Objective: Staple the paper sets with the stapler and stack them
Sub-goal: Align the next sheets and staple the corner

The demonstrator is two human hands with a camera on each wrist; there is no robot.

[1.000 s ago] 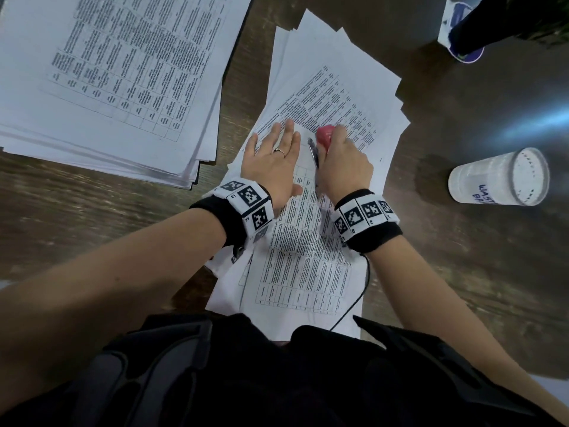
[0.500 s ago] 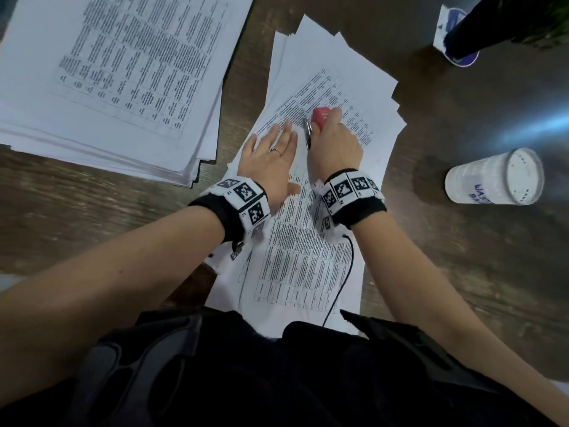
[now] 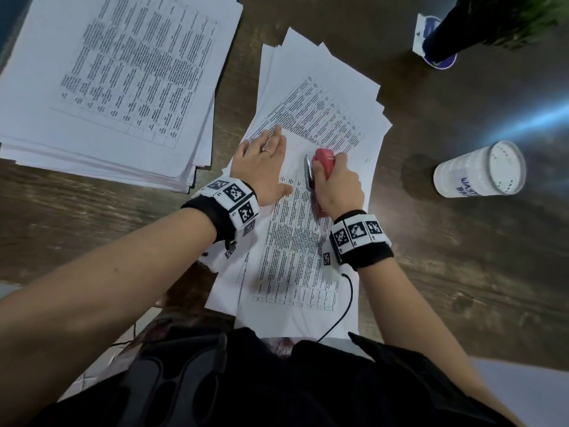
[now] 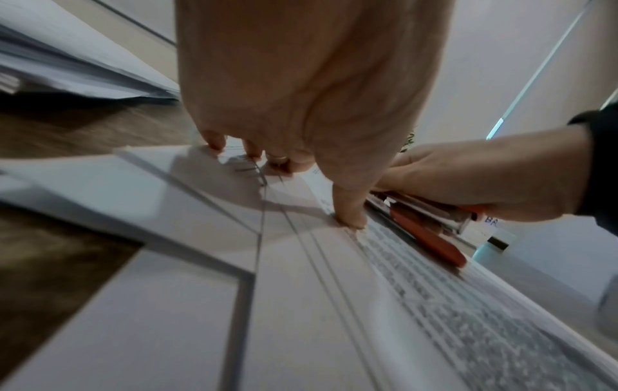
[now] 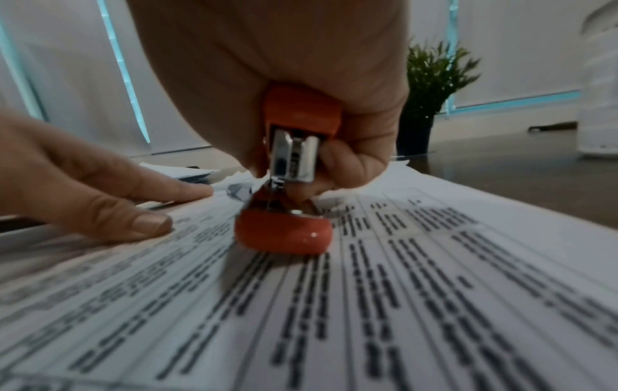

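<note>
We've got the small red plastic stapler w/ chrome metal magazine (image 3: 323,167) clenched in our right hand (image 3: 337,188), fingers (image 5: 351,161) wrapped round its body. It sits on top of the white printed paper set w/ table text (image 3: 295,251), which lies on the dark wood bench (image 3: 462,257) straight in front of us, over a fanned spread of more white sheets (image 3: 323,87). In the right wrist view the stapler mouth is gaping and, as far as we can tell, not round any page edge.

Our left hand (image 3: 261,167) lies flat on the set just beside the stapler, fingers (image 4: 347,214) straight, pinning the sheets, grasping nothing.

Handling, our read: paper's light, floppy & slick sheet-on-sheet, so pages will prob. skid out of line unless pinned near the corner. Best hold is a flat press close to the corner to be stapled. Stapler's rigid, light, smooth; squeeze top & base together.

A tall stack of printed white sheets (image 3: 107,87) sits at far left on the bench, well apart; whether it's the done pile we can't tell.
</note>
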